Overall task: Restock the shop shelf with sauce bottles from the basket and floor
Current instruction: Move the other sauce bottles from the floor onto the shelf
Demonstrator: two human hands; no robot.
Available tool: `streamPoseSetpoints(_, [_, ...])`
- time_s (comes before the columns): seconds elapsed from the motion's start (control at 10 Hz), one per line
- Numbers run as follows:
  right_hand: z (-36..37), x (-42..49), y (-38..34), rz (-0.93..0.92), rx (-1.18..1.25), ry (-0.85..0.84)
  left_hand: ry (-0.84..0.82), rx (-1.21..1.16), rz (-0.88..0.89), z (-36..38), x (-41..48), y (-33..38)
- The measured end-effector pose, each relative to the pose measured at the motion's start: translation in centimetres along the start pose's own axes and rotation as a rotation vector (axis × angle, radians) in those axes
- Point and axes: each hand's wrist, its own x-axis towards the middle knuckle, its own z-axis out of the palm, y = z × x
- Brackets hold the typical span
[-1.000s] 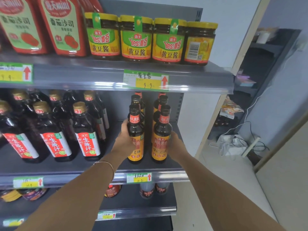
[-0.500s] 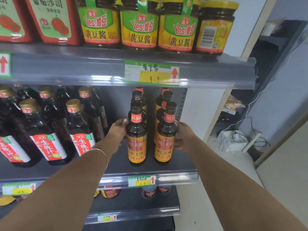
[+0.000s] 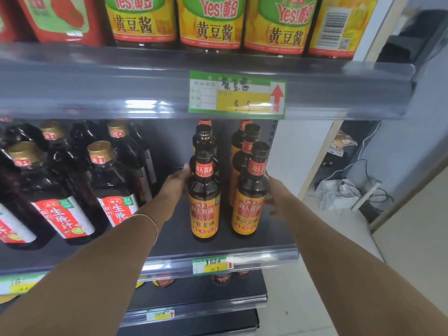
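Observation:
Two rows of dark sauce bottles with orange labels stand on the middle shelf [image 3: 261, 246]. The front left bottle [image 3: 204, 209] and the front right bottle [image 3: 247, 209] stand upright near the shelf's front edge. My left hand [image 3: 174, 184] lies flat against the left side of the front left bottle, fingers stretched out. My right hand [image 3: 275, 195] is beside the front right bottle on its right, fingers loose and apart. Neither hand wraps a bottle. No basket is in view.
Larger dark bottles with red labels [image 3: 114, 190] fill the shelf's left part. Yellow-labelled jars [image 3: 211, 23] and red pouches stand on the shelf above. A lower shelf [image 3: 194, 292] holds a few jars. White boxes and cables [image 3: 339, 192] lie on the floor at right.
Both hands have let go of the two front bottles and slid to their outer sides. The view has moved closer to the shelf.

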Motion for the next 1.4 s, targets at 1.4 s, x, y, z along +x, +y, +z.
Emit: streamPoseSetpoints(1.4, [-0.9, -0.8, -9.3, -0.585, -0.22, -0.179, -0.008, 0.201, 0.542, -1.1, 3.0, 6.7])
